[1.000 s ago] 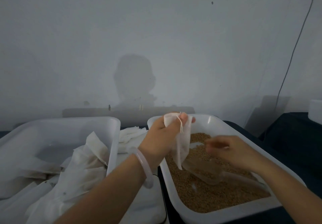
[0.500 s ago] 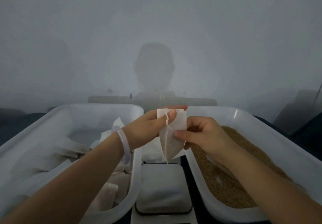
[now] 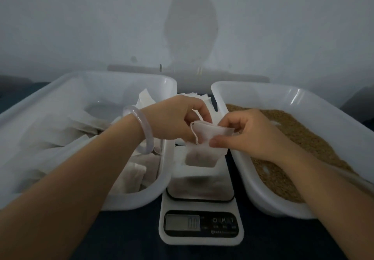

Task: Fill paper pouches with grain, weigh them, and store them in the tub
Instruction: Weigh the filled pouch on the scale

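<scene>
Small white paper pouch [image 3: 208, 138], thin and half see-through, mouth pulled open at the top, a drawstring looping down its left edge. Darker patch low down; contents too dim to make out. Held in the air above the platform of the scale [image 3: 200, 197], between the two tubs.

Pinched at the left of its mouth by the left hand [image 3: 174, 120], fingers curled over the rim. Pinched at the right by the right hand [image 3: 251, 134], thumb in front, curled fingers behind.

To the left, the storage tub [image 3: 60, 90], white, heaped with pale filled pouches [image 3: 129, 176]; number hard to tell in the gloom. To the right, the grain tub [image 3: 263, 94], also white, with brown grain [image 3: 299, 138] spread across its floor.

Behind the hands, a stack of flat empty pouches [image 3: 202, 98], mostly hidden by them. Scale display [image 3: 182, 222] lit, digits blurred. Pale bangle [image 3: 141, 126] round the left wrist. Both forearms cut off by the lower edge; near part of the grain tub covered by the right forearm. Dark desk [image 3: 125, 237] under everything.
</scene>
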A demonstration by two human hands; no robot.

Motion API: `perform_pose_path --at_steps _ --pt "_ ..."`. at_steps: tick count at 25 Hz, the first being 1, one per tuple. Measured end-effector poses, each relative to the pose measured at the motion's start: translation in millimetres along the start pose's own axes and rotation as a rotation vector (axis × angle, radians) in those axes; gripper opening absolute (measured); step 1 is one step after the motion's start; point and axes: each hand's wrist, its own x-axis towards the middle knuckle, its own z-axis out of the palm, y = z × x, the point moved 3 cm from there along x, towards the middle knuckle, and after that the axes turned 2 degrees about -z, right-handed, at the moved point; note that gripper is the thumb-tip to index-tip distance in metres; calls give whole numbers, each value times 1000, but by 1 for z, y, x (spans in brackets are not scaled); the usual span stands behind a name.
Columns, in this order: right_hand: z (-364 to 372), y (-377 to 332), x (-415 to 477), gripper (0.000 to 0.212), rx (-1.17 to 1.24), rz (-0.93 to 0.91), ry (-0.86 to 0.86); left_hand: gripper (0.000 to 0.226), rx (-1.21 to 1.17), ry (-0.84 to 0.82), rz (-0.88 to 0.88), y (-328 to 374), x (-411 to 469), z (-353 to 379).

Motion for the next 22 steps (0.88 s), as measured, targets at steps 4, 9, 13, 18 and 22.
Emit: perform_pose_path --at_steps 4,9,13,18,22 --pt "7 -3 0 20 -44 -11 -25 34 118 -43 -50 -2 0 2" --pt "9 -2 -1 23 -93 9 -53 32 215 -75 -47 0 -1 7" --pt "8 -1 -3 32 -104 38 -38 35 240 -15 -26 -1 -2 8" --pt "5 2 -3 15 -106 15 -10 31 110 105 24 -3 -1 4" --pt "7 2 -3 15 -127 24 -35 30 113 49 3 -6 -1 6"
